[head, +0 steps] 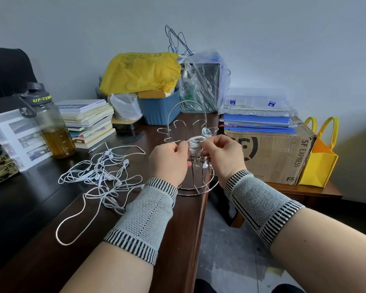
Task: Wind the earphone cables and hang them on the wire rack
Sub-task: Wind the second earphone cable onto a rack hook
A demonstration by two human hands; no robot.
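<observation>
A chrome wire rack (187,121) with a looped handle stands at the desk's right edge. Directly in front of it both hands hold one white wound earphone bundle (195,146). My left hand (168,160) pinches the cable end at the bundle's left. My right hand (221,154) grips the bundle from the right, and its earbuds (205,164) dangle below. Another wound white earphone (206,131) hangs on a right-hand hook of the rack. A tangle of several loose white earphones (103,176) lies on the desk to the left.
Dark wooden desk (178,240), its right edge dropping to the floor. Behind the rack: blue tub (159,109), yellow bag (140,71), clear plastic bag. A book stack (89,121) and a bottle (49,125) stand on the left. To the right are a cardboard box (270,153) and a yellow tote (319,157).
</observation>
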